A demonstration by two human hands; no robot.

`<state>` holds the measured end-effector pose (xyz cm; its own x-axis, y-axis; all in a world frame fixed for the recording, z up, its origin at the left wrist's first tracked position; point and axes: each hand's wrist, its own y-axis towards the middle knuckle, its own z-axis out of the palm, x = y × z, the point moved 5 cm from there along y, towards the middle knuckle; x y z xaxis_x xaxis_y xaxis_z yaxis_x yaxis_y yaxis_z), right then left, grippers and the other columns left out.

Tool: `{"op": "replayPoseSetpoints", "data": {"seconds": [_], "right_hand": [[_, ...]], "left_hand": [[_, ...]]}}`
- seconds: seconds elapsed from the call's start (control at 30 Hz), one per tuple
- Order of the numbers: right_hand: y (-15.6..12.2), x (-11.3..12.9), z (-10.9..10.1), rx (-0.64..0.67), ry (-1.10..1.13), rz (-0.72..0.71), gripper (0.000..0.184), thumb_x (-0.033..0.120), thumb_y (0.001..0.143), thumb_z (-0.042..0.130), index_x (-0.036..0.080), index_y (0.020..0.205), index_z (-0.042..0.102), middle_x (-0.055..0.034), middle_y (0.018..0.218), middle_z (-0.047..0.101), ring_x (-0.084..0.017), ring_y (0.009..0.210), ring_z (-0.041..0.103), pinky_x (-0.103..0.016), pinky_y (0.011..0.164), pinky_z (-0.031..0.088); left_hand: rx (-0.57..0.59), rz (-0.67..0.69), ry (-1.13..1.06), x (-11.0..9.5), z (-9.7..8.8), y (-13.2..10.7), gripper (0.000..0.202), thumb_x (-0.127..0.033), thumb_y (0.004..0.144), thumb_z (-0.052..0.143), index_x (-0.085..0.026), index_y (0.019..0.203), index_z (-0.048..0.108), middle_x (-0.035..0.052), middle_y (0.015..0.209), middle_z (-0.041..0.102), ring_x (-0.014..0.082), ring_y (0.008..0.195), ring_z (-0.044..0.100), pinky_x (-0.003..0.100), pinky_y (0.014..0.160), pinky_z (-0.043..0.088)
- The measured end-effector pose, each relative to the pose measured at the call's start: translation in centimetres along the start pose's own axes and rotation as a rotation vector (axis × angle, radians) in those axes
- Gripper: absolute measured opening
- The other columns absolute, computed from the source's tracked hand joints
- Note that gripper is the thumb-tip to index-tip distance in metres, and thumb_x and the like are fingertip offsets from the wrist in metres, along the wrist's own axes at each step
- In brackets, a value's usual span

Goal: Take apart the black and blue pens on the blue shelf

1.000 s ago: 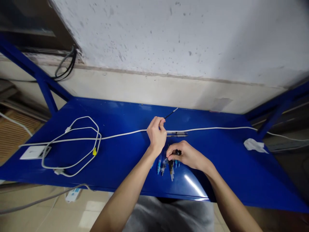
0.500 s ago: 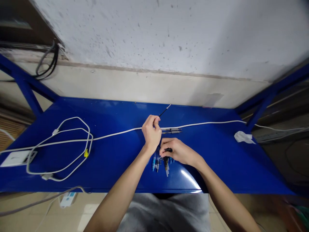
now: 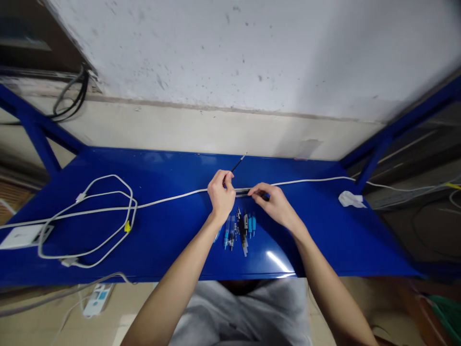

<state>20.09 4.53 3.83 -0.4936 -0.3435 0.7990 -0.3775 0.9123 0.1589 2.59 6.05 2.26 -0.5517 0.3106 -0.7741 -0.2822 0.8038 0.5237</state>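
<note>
L hand (image 3: 220, 196) pinches thin black pen refill (image 3: 237, 164), tip angled up toward wall, just behind white cable (image 3: 173, 197). R hand (image 3: 274, 204) closed on something small at cable; can't tell what. Pen parts (image 3: 238, 229) in pile just in front of cable. Refill prob. light, slim, bendy; best held mid-shaft.

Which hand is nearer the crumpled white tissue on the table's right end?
Right. The right hand sits mid-table, on the side toward the tissue; the left hand, pinching a thin black rod, is farther left.
</note>
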Motion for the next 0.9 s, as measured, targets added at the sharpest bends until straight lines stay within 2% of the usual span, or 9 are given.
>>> {"op": "replayPoseSetpoints", "data": {"seconds": [0.07,0.17,0.33,0.47,0.63,0.9], "right_hand": [[-1.1,-1.3,-0.8,-0.095,-0.035,0.082,0.016,0.015,0.092,0.056,0.018,0.094,0.072,-0.004,0.086,0.071,-0.018,0.076,0.063,-0.03,0.076,0.046],[-4.0,-2.3,-0.8,-0.135,-0.114,0.14,0.021,0.016,0.093,0.052,0.019,0.102,0.071,-0.0047,0.089,0.071,-0.019,0.073,0.063,-0.031,0.072,0.046],[-7.6,-1.3,0.0,-0.15,-0.246,0.206,0.024,0.015,0.095,0.05,0.022,0.109,0.069,-0.0064,0.101,0.068,-0.018,0.078,0.065,-0.031,0.073,0.047],[-7.9,-0.6,0.4,-0.104,-0.313,0.23,0.023,0.014,0.095,0.051,0.022,0.107,0.069,-0.0074,0.105,0.065,-0.018,0.077,0.064,-0.031,0.071,0.047],[-7.4,-0.7,0.3,-0.106,-0.294,0.251,0.017,0.017,0.094,0.055,0.022,0.103,0.069,-0.0068,0.101,0.064,-0.018,0.076,0.063,-0.03,0.068,0.048],[-6.6,0.1,-0.1,-0.092,-0.406,0.302,0.019,0.023,0.1,0.051,0.021,0.101,0.07,-0.007,0.094,0.066,-0.016,0.069,0.061,-0.028,0.067,0.042]], "left_hand": [[0.008,0.021,-0.023,0.0,0.0,-0.1,0.027,-0.023,0.104,0.042,-0.021,0.083,0.058,0.0022,0.082,0.065,0.0148,0.078,0.062,0.025,0.073,0.045],[-0.004,0.03,-0.071,0.1,0.0,-0.1,0.028,-0.024,0.104,0.043,-0.02,0.083,0.06,0.0025,0.082,0.065,0.0148,0.078,0.062,0.025,0.071,0.044],[-0.012,0.033,-0.116,0.4,0.2,-0.1,0.027,-0.024,0.102,0.047,-0.019,0.081,0.062,0.0019,0.078,0.064,0.0141,0.072,0.059,0.025,0.068,0.041],[-0.027,0.02,-0.139,0.6,0.2,-0.1,0.026,-0.024,0.101,0.048,-0.019,0.08,0.063,0.0017,0.077,0.064,0.0139,0.07,0.058,0.025,0.067,0.04],[-0.004,0.035,-0.144,0.6,0.3,-0.1,0.026,-0.023,0.101,0.048,-0.019,0.081,0.064,0.0025,0.079,0.066,0.0151,0.075,0.061,0.025,0.068,0.041],[0.039,0.036,-0.146,0.4,0.7,-0.2,0.025,-0.025,0.101,0.049,-0.02,0.081,0.063,0.0021,0.078,0.067,0.0151,0.073,0.061,0.025,0.068,0.042]]}}
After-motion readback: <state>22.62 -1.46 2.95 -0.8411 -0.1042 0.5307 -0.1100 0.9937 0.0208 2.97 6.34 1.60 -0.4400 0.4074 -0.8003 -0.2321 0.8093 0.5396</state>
